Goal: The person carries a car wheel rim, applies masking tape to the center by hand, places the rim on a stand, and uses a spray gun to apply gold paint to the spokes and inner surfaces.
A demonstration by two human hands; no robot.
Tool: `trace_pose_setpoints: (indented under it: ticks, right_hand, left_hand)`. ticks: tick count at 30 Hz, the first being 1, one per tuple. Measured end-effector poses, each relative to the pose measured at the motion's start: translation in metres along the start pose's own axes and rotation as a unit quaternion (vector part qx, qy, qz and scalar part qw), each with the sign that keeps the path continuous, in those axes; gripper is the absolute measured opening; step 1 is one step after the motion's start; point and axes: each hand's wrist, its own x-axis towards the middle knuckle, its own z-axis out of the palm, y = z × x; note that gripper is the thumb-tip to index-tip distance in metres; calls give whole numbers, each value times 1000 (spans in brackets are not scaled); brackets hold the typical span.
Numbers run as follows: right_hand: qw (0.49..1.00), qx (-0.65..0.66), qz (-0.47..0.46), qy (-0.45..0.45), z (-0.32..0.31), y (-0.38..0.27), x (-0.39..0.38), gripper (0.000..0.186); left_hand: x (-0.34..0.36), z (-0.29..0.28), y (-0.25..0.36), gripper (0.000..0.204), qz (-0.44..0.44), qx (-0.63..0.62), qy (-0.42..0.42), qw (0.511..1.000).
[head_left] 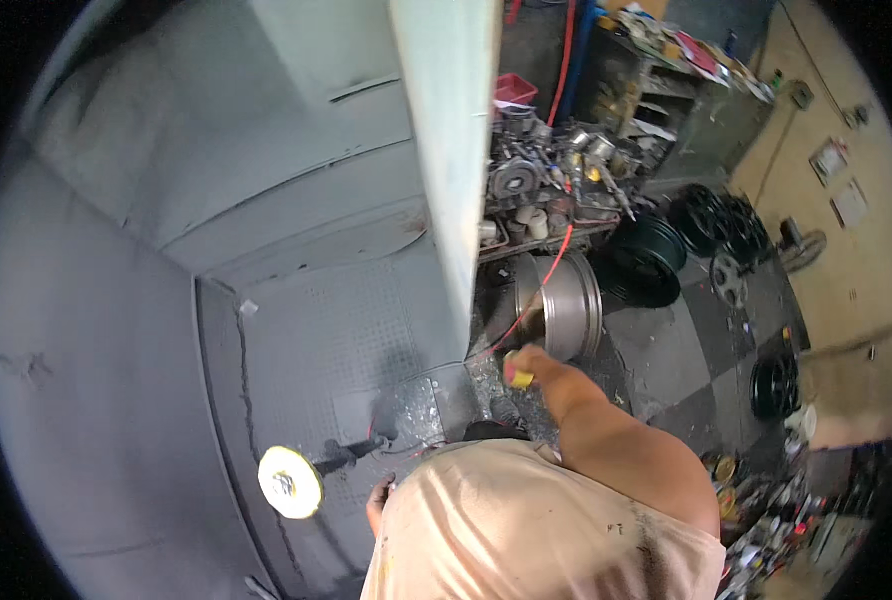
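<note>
Red-and-yellow object (517, 374), just on the near side of the silver wheel (578, 305), gripped in the fingers of the right hand (533, 358); probably light and stiff, best held around its body. Whether the left hand (377, 502) grips anything, I cannot tell. Papers (848, 204) hang far right; no writing is legible.

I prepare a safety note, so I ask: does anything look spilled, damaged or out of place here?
Yes: the floor patch ahead of the left hand is speckled pale, unlike the plainer grey floor to its left; whether spilled or worn, I cannot tell.
</note>
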Motion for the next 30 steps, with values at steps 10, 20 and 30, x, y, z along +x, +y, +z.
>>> trace_pose_setpoints:
  ticks: [10,20,30]
  right_hand:
    - [849,446,-185,216,-186,-102,-54,91]
    - [982,-57,-49,176,8,139,-64,55]
    - [986,-61,152,-17,20,372,-98,31]
  left_hand:
    - [67,-3,125,37,216,365,-267,865]
    - [90,53,70,43,176,364,-366,838]
    - [47,47,-24,42,-44,448,-383,807]
